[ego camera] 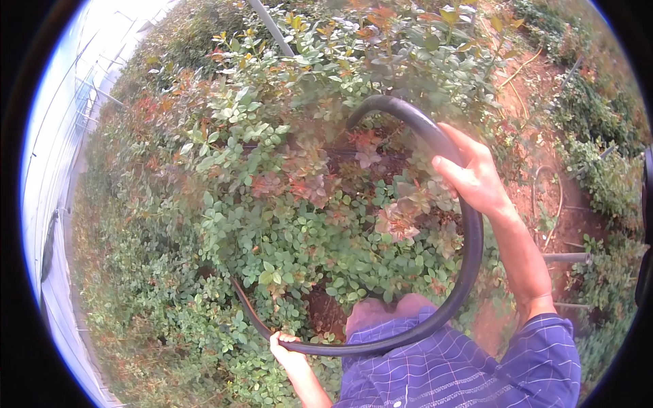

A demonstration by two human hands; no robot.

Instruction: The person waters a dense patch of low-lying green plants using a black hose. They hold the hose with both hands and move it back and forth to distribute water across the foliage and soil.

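Note:
A thick black hose [472, 255] curves in a wide arc in front of my body. High on the right of the arc, my right hand [472, 173] grips it, thumb laid along the inner side. My left hand [286, 347] holds the hose lower down on the left. Past the right hand, the hose bends over and its end points down towards the leaves. Beyond my left hand it runs up and back into the foliage, where the rest is hidden. Leafy rose bushes [285, 219] with green and reddish leaves spread beneath the arc.
A bare reddish soil path [525, 102] runs along the right, with a thin looped tube [548, 204] on it. Grey pipes, one at the right [569, 257] and one at the top [273, 28], stick out among the plants. White greenhouse sheeting [56, 168] borders the left.

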